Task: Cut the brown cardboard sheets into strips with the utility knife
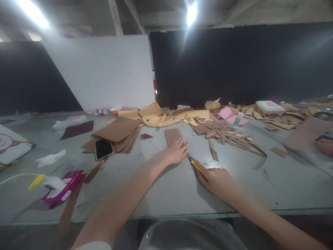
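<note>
1. One flat, brown, rectangular sheet (172, 136) is pressed, to the right of the black-screened, rectangular phone (104, 149), beneath the spread left hand (179, 151); nothing is seen gripped by it.
2. One yellow-and-black utility knife (199, 169) is held in the closed right hand (215, 179), farther right of the phone; whether the blade touches the sheet cannot be told.
3. Cutting is judged part-way: many thin brown strips (226, 133), too tangled to be counted, are heaped well right of the phone.
4. At least three larger brown sheets (117, 130) are stacked just behind the phone, seemingly uncut.
</note>
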A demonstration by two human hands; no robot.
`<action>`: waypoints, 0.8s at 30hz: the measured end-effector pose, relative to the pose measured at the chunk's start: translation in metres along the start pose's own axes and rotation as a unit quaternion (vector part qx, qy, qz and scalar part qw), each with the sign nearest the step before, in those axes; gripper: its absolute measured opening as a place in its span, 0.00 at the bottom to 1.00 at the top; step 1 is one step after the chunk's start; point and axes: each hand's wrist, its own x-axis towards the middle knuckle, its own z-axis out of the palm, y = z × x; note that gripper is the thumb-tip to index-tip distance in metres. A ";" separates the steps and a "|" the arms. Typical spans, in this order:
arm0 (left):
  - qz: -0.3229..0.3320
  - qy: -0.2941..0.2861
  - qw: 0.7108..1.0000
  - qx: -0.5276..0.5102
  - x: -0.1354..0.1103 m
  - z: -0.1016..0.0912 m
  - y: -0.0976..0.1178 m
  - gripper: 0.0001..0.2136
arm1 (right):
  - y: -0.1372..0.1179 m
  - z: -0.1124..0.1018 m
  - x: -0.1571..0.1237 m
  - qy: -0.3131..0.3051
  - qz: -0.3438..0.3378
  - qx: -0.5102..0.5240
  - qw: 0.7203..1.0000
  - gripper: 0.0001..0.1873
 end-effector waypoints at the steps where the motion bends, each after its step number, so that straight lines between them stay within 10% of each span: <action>1: 0.001 -0.004 1.000 -0.005 0.001 0.001 -0.002 0.29 | 0.001 0.000 0.001 -0.002 -0.001 0.000 1.000 0.28; 24: -0.004 -0.013 1.000 0.007 0.002 0.004 -0.003 0.32 | 0.041 0.002 0.003 0.005 -0.055 0.043 0.998 0.28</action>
